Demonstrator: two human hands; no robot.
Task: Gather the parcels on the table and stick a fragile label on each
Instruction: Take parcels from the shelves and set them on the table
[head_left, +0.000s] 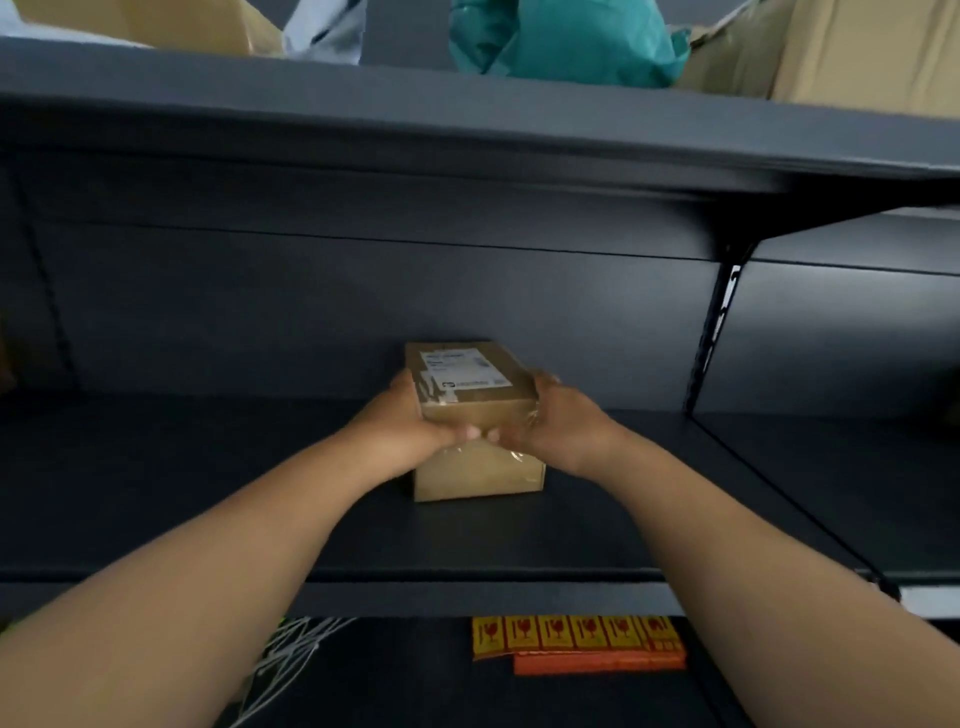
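Dark grey shelving fills the view, with a dark table surface (415, 691) at its nearest edge. A strip of yellow fragile labels (574, 633) lies on that surface, partly overlapping an orange pack (597, 664). A tangle of white netting (291, 660) sits to the left of both.

Beyond the table edge is the middle shelf (208, 493). One parcel (480, 475), a brown cardboard box sealed with clear tape, stands near the back of this shelf; its base appears to rest on the shelf. The left hand (402, 421) grips the parcel's left side and the right hand (563, 421) grips its right side. Both thumbs press on the front face and nearly meet. A white shipping label (465, 369) is stuck to the top of the parcel.

Farther up, the top shelf (467, 119) carries a cardboard box (156, 21) at the left, a grey bag (327, 31), a teal bag (566, 41) and more cardboard boxes (857, 57) at the right.
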